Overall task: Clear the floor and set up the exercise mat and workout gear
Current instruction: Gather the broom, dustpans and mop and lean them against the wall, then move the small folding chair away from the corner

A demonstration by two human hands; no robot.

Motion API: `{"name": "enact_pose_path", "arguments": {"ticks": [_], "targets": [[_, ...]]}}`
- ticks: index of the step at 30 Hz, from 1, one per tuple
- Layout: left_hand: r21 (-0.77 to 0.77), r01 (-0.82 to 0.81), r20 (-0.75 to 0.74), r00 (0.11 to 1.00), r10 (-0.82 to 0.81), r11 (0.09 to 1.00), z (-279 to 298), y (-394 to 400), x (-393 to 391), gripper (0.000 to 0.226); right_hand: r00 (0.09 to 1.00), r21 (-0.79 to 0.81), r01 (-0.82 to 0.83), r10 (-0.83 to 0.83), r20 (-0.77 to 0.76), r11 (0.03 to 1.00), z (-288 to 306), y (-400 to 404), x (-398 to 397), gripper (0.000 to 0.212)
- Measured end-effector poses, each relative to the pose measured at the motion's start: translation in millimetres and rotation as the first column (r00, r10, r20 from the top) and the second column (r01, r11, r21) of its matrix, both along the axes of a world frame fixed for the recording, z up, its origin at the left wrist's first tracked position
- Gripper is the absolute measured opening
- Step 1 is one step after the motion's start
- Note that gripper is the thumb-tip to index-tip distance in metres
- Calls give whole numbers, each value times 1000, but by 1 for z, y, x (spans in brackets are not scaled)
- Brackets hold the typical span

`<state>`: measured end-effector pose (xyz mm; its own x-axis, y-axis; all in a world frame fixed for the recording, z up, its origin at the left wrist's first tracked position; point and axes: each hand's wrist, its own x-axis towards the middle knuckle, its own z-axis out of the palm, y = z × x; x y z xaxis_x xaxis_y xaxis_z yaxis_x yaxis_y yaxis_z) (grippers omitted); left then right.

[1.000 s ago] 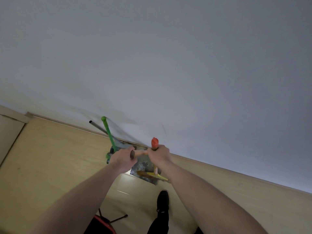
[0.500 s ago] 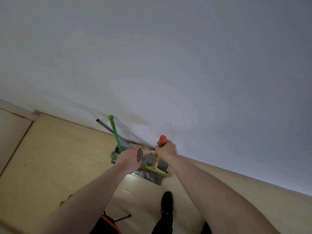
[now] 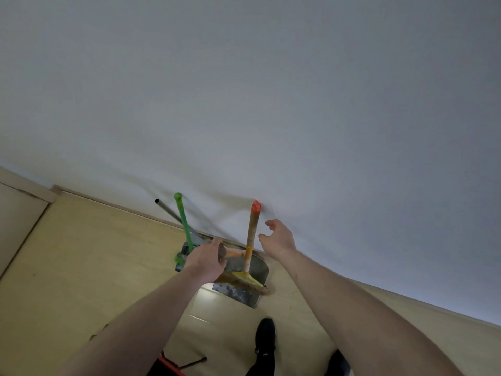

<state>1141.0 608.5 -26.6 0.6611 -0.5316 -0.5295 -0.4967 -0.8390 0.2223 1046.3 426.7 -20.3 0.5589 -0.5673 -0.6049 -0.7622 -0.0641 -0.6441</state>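
Broom (image 3: 251,241) stands nearly upright against the wall (image 3: 271,104), orange cap at top, yellow head and bristles resting in the dustpan (image 3: 244,289). Dustpan sits on the floor (image 3: 81,267) at the foot of the wall; its handle runs from the broom shaft toward the left hand (image 3: 207,260). Left hand is curled around the end of that handle, grasping it. Right hand (image 3: 276,238) is released, fingers spread and slightly bent, just right of the broom shaft and apart from it. Left of the broom, a green pole (image 3: 184,223) and a grey metal tube (image 3: 169,213) lean on the wall, bases beside the dustpan. Below the dustpan, a black shoe (image 3: 265,335) rests on the floor. At the bottom edge, left of the shoe, a red and black item (image 3: 173,367) is partly visible; identity unclear.
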Motion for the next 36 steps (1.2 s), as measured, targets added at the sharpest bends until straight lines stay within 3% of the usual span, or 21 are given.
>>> {"name": "enact_pose_path", "arguments": {"ticks": [9, 16, 20, 26, 36], "targets": [[-56, 67, 98, 993, -62, 996, 23, 5, -5, 48, 994, -85, -93, 88, -58, 992, 22, 4, -61, 57], [-182, 296, 164, 950, -268, 938, 57, -18, -60, 45, 999, -55, 41, -41, 4, 998, 52, -4, -169, 56], [-208, 468, 151, 883, -444, 859, 66, -57, -106, 44, 987, -99, 157, -159, -12, 983, 66, -21, -238, 53], [-273, 699, 201, 714, -671, 661, 94, -147, -192, 39, 921, -186, 387, -388, 32, 903, 97, -47, -352, 48], [-349, 853, 180, 467, -866, 387, 145, -273, -395, 40, 744, -253, 660, -662, 90, 708, 130, -80, -581, 46]]}}
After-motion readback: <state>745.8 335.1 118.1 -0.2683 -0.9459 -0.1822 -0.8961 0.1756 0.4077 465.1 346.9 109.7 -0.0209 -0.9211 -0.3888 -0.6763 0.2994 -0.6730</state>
